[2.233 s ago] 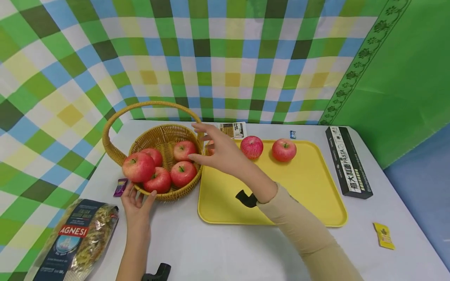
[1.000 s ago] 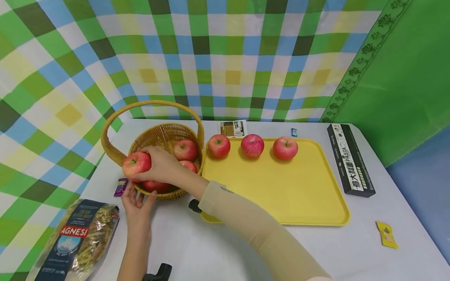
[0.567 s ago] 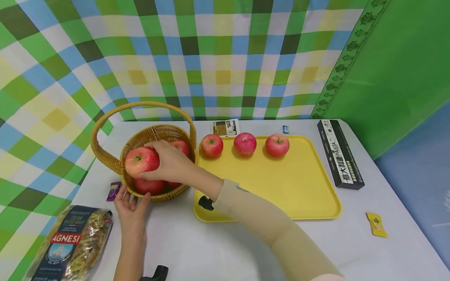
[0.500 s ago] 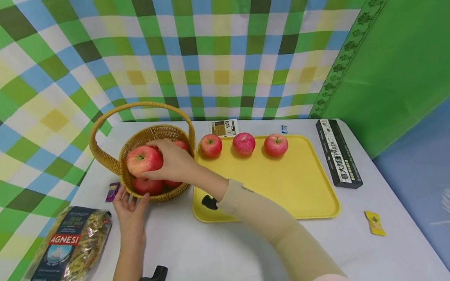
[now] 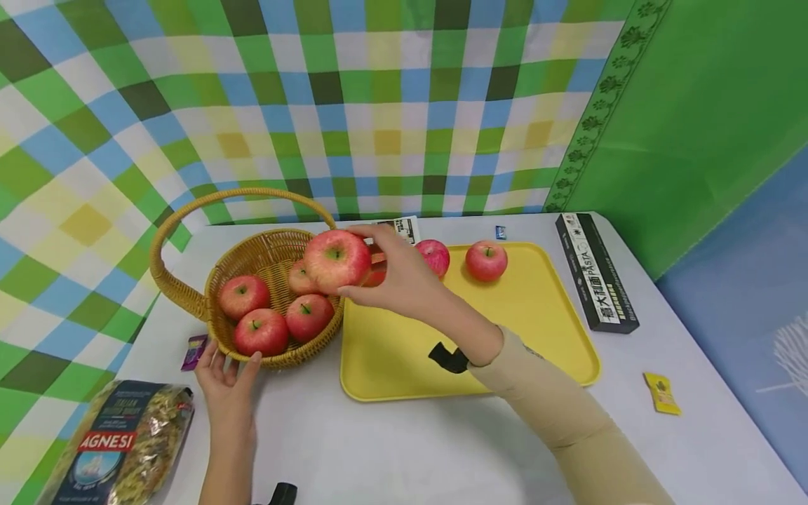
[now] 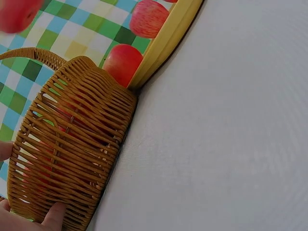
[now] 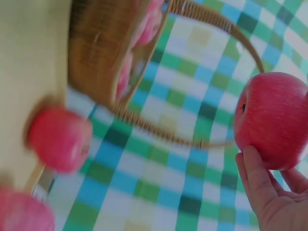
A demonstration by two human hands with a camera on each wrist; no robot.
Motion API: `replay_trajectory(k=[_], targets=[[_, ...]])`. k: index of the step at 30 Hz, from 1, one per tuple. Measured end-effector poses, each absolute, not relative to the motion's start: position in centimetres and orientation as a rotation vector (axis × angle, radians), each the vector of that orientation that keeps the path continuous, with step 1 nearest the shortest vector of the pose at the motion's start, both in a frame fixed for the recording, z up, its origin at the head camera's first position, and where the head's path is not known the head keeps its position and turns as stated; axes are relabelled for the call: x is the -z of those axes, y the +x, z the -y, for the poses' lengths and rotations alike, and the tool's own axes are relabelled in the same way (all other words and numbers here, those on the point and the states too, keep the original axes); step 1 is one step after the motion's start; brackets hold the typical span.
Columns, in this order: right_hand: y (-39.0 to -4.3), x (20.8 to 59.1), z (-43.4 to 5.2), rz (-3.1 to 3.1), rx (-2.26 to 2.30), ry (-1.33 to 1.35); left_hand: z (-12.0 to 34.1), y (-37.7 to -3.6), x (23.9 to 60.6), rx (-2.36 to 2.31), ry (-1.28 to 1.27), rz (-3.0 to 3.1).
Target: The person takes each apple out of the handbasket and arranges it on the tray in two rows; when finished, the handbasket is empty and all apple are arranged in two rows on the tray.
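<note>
Gripping a red apple (image 5: pixel 337 261) between thumb and fingers, the right hand (image 5: pixel 404 277) holds it raised over the right side of a wicker basket (image 5: pixel 252 256). Four other apples (image 5: pixel 261 332) lie inside. The left hand (image 5: pixel 227 393) holds the basket's near left side, fingers bent against the wall. To the right, three tray apples (image 5: pixel 486 261) line the far edge of a yellow tray (image 5: pixel 404 351); a pasta box (image 5: pixel 596 273) lies farther right.

Bumpy, smooth and shiny

The basket (image 5: pixel 268 251) at nine o'clock is woven and rough. The apples (image 5: pixel 261 332) have smooth, shiny skin. The tray (image 5: pixel 536 308) at four o'clock looks like smooth plastic. The pasta bag (image 5: pixel 126 442) at eight is crinkly, shiny plastic. The checked cloth (image 5: pixel 379 105) at twelve looks wrinkly
</note>
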State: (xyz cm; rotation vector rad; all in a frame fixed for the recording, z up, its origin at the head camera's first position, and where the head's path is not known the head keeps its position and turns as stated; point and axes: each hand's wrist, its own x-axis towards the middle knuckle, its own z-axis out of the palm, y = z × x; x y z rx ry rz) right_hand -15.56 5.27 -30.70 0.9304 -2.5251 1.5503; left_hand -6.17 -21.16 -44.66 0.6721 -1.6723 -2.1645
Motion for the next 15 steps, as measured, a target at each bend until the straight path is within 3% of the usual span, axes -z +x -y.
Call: replay_trajectory(k=[15], targets=[[-16.9,32.0,-20.0,2.446,-1.519,0.323,20.9,-6.2,44.6,2.179,0.721,1.622]])
